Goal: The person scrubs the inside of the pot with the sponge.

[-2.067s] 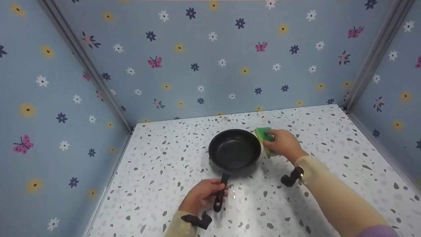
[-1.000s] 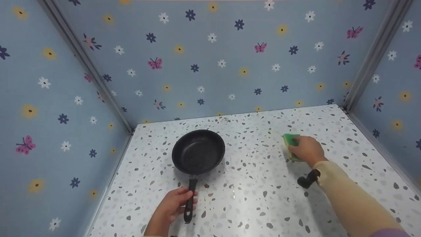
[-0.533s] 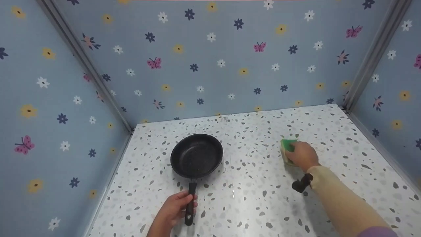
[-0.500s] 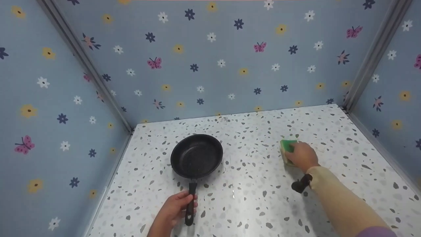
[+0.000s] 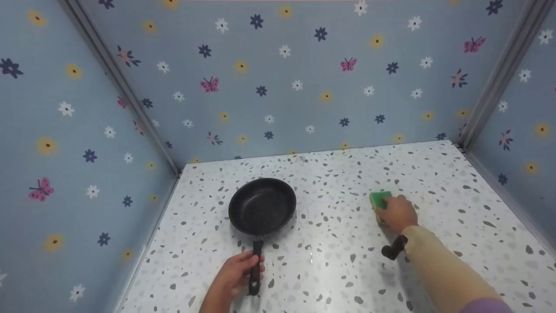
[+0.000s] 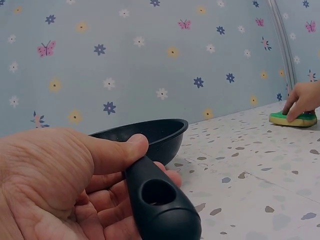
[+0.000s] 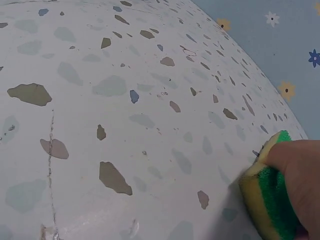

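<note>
A black frying pan [image 5: 263, 206], its opening facing up, is left of the middle of the table. My left hand [image 5: 232, 274] grips its handle [image 5: 255, 269] from the left; in the left wrist view the thumb lies along the top of the handle, near the hanging hole, and the fingers curl beneath. To the right, well apart from the pan, my right hand [image 5: 399, 213] holds a sponge [image 5: 380, 199] with a green scouring side and a yellow side. The right wrist view has the sponge [image 7: 257, 202] low at the right, with the thumb against its yellow edge.
The white speckled table [image 5: 330, 278] has a thin crack-like line in its surface between the two hands. Blue walls [image 5: 304, 52] with flowers and butterflies stand behind and at both sides, joined by grey corner posts [image 5: 126, 87].
My left hand has moved the pan to the left, and my right hand has carried the sponge to the right, away from the pan. Lately the sponge has come slightly nearer to me.
</note>
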